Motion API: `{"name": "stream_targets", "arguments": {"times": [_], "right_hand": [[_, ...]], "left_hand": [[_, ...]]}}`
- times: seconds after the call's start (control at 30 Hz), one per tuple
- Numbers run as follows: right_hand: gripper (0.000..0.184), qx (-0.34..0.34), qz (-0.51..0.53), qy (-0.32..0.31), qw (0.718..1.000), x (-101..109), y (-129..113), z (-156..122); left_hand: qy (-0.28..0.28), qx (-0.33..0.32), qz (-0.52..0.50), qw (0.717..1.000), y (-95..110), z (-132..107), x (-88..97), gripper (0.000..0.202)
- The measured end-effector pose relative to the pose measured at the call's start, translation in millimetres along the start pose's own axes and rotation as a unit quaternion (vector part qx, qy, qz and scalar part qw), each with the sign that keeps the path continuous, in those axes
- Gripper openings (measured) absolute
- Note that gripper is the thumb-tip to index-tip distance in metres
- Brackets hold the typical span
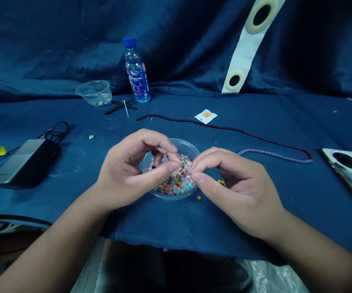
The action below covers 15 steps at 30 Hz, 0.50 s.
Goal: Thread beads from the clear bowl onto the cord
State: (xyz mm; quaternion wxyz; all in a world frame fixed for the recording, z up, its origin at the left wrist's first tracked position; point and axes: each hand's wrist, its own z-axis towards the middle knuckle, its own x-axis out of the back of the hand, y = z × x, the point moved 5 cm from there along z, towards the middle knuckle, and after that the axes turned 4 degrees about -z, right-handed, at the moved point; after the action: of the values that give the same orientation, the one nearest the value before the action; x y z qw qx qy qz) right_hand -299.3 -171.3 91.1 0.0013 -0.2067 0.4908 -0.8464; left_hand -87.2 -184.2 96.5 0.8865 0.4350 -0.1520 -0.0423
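While the left hand (130, 169) and the right hand (239, 189) hang close together over the clear bowl (176, 198), its mixed beads (176, 189) could be spilled.
In the head view, each has thumb and forefinger brought together and the other fingers loosely curled; whether some tiny piece is between the tips, I cannot tell. A knock on the rim may tip the bowl, and the loose yellow bead (199, 197) beside it could roll off the tabletop (145, 224) if brushed.
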Motion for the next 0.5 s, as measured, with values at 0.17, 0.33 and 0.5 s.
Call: {"name": "stream_targets", "arguments": {"times": [0.17,0.33,0.5], "right_hand": [[0.005,-0.027,0.062,0.009,0.998,5.2,7.3,-2.5],[0.006,-0.034,0.160,0.026,0.986,12.3,3.9,-2.1],[0.019,0.010,0.092,0.077,0.993,41.3,-12.3,-1.8]], "left_hand": [[-0.007,-0.015,0.011,1.000,-1.7,3.8,3.0,0.023],[-0.012,-0.004,0.037,0.999,-7.1,3.8,3.5,0.021],[-0.058,0.004,0.117,0.991,-12.3,3.0,0.7,0.013]]}}
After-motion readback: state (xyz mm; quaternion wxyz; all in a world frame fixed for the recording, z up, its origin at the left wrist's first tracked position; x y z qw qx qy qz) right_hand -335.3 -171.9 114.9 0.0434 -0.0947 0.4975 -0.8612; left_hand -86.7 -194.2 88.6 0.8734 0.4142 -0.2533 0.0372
